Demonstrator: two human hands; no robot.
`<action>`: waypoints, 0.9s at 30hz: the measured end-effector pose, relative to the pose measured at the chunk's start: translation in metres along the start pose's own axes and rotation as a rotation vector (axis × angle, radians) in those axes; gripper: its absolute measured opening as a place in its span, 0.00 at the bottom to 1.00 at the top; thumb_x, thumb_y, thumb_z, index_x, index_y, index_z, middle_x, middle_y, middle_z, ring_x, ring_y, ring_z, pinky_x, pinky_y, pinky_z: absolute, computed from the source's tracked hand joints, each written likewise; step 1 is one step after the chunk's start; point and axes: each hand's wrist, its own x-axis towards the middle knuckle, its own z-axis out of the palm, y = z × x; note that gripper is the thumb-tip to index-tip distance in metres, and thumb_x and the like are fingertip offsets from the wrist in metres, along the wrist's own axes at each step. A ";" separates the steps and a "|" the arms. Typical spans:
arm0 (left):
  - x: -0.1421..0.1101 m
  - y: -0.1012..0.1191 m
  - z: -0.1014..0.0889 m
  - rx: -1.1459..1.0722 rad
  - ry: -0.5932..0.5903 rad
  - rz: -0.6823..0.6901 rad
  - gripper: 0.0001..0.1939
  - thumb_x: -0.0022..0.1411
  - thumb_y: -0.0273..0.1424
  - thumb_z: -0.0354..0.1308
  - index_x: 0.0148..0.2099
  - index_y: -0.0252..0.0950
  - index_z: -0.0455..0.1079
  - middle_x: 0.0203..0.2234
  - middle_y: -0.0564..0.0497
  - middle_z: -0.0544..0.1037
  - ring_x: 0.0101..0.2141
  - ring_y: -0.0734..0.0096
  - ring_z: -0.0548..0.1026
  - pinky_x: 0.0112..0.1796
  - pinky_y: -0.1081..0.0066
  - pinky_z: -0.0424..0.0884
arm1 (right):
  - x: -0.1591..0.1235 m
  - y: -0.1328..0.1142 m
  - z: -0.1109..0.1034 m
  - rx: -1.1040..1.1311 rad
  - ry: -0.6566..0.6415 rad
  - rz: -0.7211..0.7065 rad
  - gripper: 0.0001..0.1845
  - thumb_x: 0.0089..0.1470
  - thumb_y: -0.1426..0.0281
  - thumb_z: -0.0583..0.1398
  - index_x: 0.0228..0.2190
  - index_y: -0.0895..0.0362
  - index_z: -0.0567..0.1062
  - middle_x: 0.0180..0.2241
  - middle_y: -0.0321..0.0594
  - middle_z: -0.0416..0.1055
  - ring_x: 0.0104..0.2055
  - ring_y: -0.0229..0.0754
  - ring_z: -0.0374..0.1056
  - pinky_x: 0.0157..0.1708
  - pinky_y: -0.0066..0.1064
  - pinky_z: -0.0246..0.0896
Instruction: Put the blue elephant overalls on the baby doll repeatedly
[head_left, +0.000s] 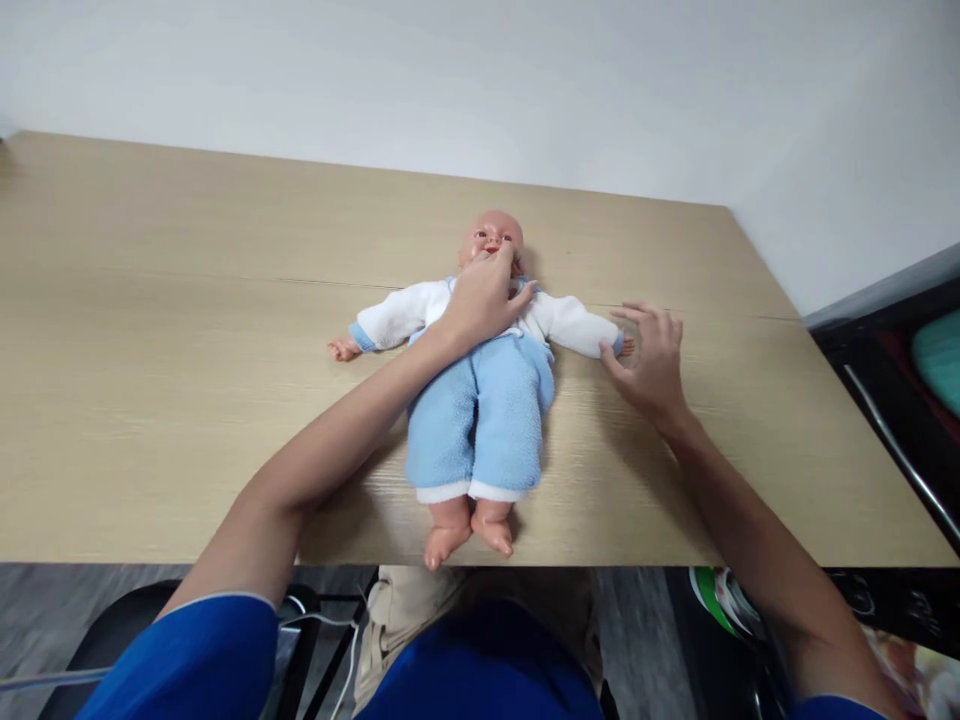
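Note:
A baby doll (480, 400) in a white top and light blue trousers lies on its back on the wooden table (150, 330), head away from me and feet at the near edge. My left hand (484, 300) rests on the doll's chest, fingers reaching up to its chin and mouth. My right hand (651, 358) lies beside the doll's outstretched arm, fingers spread, thumb touching the doll's small hand at the sleeve end. Neither hand grips anything that I can make out.
A white wall runs behind the table. Dark furniture with a teal object (937, 355) stands to the right of the table. Below the near edge are my legs, a dark chair (112, 625) with white cables, and a green and white thing (712, 600) on the floor.

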 end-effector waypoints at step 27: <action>-0.119 -0.078 -0.072 -0.474 -0.141 -0.250 0.19 0.74 0.53 0.59 0.41 0.44 0.70 0.38 0.47 0.77 0.42 0.52 0.73 0.50 0.52 0.74 | 0.010 -0.037 0.080 0.753 -0.257 0.270 0.39 0.56 0.26 0.73 0.41 0.47 0.73 0.35 0.33 0.69 0.36 0.43 0.65 0.38 0.37 0.66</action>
